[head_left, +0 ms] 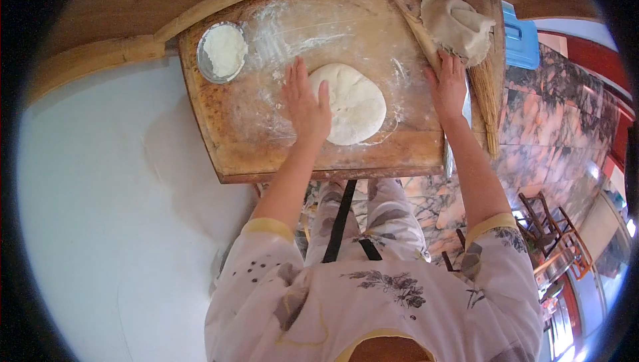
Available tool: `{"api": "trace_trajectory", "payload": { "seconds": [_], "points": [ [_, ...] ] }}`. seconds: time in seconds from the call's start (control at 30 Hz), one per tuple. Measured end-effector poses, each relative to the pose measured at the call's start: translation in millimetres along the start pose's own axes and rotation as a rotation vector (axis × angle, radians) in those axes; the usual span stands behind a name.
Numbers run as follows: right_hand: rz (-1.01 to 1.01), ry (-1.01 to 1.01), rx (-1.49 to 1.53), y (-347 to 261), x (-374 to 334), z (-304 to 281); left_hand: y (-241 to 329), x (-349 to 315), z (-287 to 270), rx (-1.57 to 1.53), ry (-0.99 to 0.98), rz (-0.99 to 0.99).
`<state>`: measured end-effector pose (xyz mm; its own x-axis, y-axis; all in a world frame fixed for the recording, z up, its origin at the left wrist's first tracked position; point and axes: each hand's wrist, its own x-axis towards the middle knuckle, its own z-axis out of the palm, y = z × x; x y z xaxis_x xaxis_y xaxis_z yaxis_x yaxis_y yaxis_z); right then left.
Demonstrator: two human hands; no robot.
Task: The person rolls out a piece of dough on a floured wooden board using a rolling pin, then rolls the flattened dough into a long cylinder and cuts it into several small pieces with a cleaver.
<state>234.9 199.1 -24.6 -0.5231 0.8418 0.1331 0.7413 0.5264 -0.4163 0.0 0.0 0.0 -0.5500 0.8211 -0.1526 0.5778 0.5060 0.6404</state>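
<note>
Dough (pixel 356 109) sits on the floury wooden worktop (pixel 379 160). Arms reach forward, hands apart: left hand (pixel 305 103) open, thumb over the dough's left edge; right hand (pixel 448 89) at a rolling pin's (pixel 417 27) near end, grip unclear. Dough looks pale, rounded, faintly creased.

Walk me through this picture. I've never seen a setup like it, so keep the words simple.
There is no machine here, just a person's two bare hands. One picture, taken by a wide camera worn on the head, looks down; its lens bends straight edges and leaves dark corners. Left in the picture is the person's left.

On the wooden worktop sits a round lump of dough. A clear bowl of white powder stands at the far left; a crumpled beige cloth and a straw brush lie at the right.

The left hand is open against the dough. The right hand is at the near end of a wooden stick; whether it grasps it is unclear.
</note>
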Motion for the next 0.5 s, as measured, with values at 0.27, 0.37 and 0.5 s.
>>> {"api": "trace_trajectory", "payload": {
  "seconds": [0.27,0.37,0.5],
  "points": [
    [0.157,-0.022,0.130,-24.5,0.9,-26.7,23.4,19.9,22.7,0.488,0.026,-0.018],
    [0.167,-0.066,0.386,-43.4,-32.7,-16.3,6.9,18.6,23.3,0.357,0.001,-0.055],
    [0.001,-0.229,0.417,-108.7,-43.2,-23.1,10.9,26.1,-10.8,0.062,0.345,0.022]
  ]
}}
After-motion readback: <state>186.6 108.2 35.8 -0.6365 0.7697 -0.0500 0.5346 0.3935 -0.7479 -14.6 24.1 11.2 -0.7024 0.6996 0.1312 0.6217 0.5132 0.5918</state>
